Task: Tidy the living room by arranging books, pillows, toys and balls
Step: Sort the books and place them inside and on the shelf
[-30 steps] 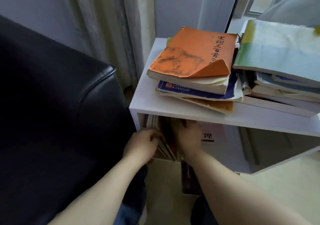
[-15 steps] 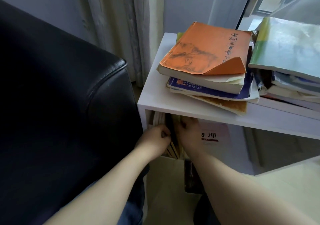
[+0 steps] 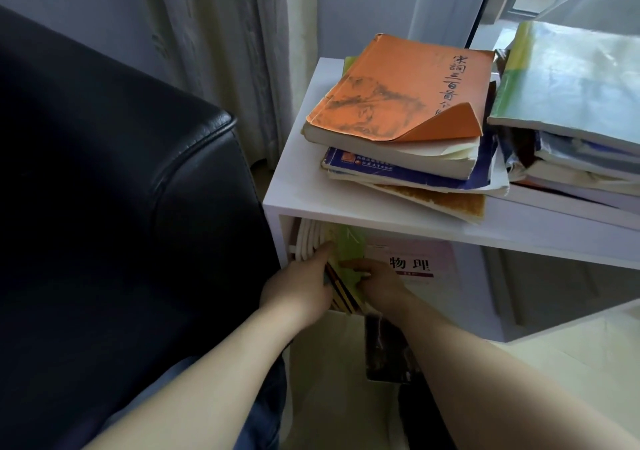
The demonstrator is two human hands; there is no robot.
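In the lower compartment of the white shelf unit [image 3: 346, 212] stand several upright books: white spines [image 3: 306, 241] at the left, a light green book [image 3: 349, 250], dark thin ones below it, and a pink book [image 3: 420, 264] with black characters. My left hand [image 3: 298, 288] lies against the white spines with its fingers stretched up beside the green book. My right hand [image 3: 379, 283] pinches the green book's lower edge. On the shelf top a worn orange book [image 3: 398, 92] lies on a stack, beside a second stack [image 3: 571, 110].
A black leather sofa arm [image 3: 121, 189] fills the left, close to the shelf's side. Pale curtains [image 3: 225, 33] hang behind. A dark book [image 3: 384, 349] lies on the floor under my right forearm. The shelf compartment right of the pink book looks dim.
The green book now shows between my hands, where earlier only dark spines were seen. Both hands have shifted slightly along the row of upright books.
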